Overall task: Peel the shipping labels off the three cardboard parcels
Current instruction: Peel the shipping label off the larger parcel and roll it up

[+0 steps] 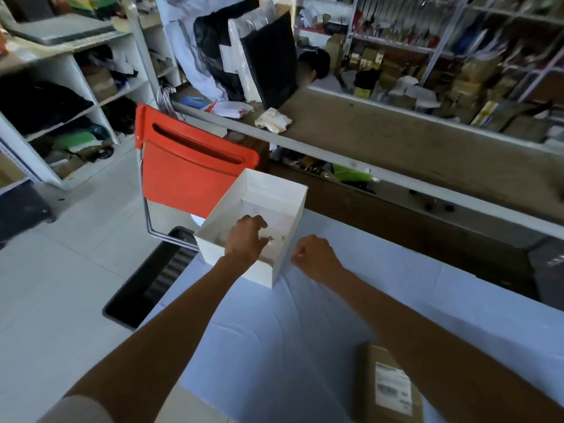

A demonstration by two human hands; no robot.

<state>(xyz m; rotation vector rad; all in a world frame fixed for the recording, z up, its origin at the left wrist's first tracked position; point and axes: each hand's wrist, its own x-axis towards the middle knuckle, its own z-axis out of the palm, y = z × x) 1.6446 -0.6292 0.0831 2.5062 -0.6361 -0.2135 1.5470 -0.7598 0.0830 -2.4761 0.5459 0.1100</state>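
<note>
A: Biggest first?
B: First the desk under a pale cloth, near right; red chair beyond its far left corner; open white box on the far left edge
A: And the parcel?
B: One cardboard parcel lying near right
A: Hands?
B: Apart: left hand dipped into the box, fingers bent down, grip impossible to tell; right hand balled just right of the box, nothing seen inside
A: Smaller?
B: Just the shipping label on the parcel's top; scraps on the box floor

left grip: extended, fingers curled | right grip: fisted
</note>
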